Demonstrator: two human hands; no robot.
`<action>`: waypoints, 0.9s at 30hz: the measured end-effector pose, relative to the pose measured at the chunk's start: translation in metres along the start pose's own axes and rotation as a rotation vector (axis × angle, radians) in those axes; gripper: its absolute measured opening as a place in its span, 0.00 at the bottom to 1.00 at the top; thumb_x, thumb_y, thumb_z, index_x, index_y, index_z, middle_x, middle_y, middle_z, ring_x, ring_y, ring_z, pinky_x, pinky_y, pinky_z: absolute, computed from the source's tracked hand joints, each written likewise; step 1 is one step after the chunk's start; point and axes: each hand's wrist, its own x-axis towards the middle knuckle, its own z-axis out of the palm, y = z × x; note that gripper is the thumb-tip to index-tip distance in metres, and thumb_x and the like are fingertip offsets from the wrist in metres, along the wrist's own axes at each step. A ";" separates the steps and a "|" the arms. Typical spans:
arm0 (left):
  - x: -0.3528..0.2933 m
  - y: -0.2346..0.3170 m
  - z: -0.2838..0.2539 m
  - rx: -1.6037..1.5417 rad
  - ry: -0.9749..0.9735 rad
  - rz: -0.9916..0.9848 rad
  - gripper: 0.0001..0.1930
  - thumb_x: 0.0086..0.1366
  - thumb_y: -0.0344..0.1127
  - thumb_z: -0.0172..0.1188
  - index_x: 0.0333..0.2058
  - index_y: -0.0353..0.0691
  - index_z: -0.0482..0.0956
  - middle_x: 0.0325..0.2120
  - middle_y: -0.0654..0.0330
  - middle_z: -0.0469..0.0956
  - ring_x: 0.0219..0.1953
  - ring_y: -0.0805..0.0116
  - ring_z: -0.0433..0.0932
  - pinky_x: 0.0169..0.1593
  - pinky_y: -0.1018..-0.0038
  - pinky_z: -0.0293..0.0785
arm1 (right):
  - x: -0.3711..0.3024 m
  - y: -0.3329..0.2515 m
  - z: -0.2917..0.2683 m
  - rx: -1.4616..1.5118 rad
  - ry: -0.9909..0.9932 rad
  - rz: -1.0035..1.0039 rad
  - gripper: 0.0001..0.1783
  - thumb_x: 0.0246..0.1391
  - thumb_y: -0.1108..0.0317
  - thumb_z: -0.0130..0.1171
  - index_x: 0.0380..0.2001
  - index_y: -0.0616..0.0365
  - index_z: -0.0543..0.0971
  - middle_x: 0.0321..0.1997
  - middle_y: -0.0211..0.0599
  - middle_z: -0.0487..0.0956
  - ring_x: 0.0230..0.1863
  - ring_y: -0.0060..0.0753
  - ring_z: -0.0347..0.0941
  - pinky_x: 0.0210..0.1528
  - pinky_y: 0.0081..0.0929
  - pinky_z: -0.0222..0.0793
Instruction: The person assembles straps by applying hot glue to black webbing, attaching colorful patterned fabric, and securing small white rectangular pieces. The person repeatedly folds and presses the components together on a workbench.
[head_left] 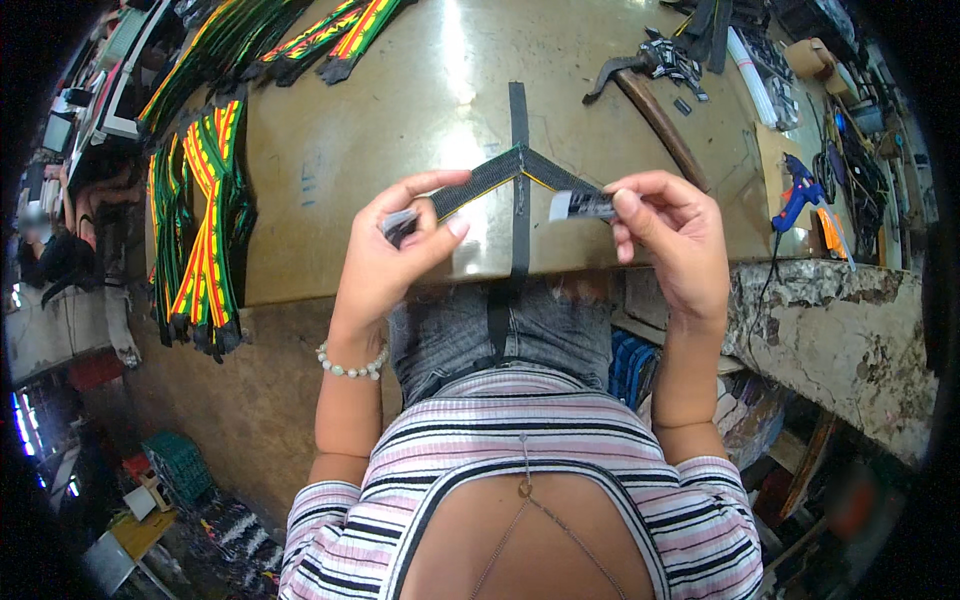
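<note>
In front of me a black webbing strap [480, 183] with a yellow edge runs out to both sides from a stitched joint, making an inverted V. Through this joint passes a narrower black band [518, 115], which hangs over the table's near edge. My left hand [380, 250] is closed round the strap's left arm, and a small black-and-clear piece [399, 224] shows between its fingers. Thumb and fingers of my right hand [680, 235] pinch a similar flat black-and-clear piece [578, 205] at the right arm's end. How that piece joins the strap is hidden.
Bundles of red, yellow and green patterned straps [205, 190] lie at the left, some drooping over the table edge [290, 300]. A wooden-handled hammer [660, 125] rests at the right beside small black pieces [675, 62]. Further right lies a blue glue gun [797, 195] with a cord.
</note>
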 end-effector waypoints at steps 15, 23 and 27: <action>0.001 -0.022 0.036 -0.002 0.024 0.052 0.08 0.60 0.34 0.71 0.32 0.35 0.83 0.28 0.68 0.80 0.30 0.84 0.73 0.35 0.84 0.70 | -0.001 0.045 0.016 0.386 -0.155 0.157 0.12 0.60 0.72 0.63 0.44 0.69 0.79 0.38 0.38 0.80 0.36 0.22 0.78 0.35 0.20 0.80; -0.009 -0.008 0.037 0.077 0.037 0.065 0.08 0.60 0.30 0.69 0.37 0.34 0.85 0.30 0.64 0.82 0.31 0.80 0.76 0.36 0.82 0.73 | -0.005 0.048 0.021 0.179 -0.125 -0.032 0.10 0.58 0.76 0.64 0.42 0.70 0.80 0.40 0.39 0.81 0.36 0.22 0.79 0.37 0.20 0.80; -0.005 -0.007 0.038 0.062 0.041 0.118 0.06 0.59 0.28 0.70 0.34 0.34 0.85 0.29 0.66 0.82 0.28 0.84 0.72 0.32 0.86 0.67 | -0.004 0.047 0.020 0.113 -0.125 0.006 0.10 0.58 0.76 0.64 0.41 0.70 0.81 0.39 0.39 0.81 0.34 0.22 0.79 0.37 0.20 0.80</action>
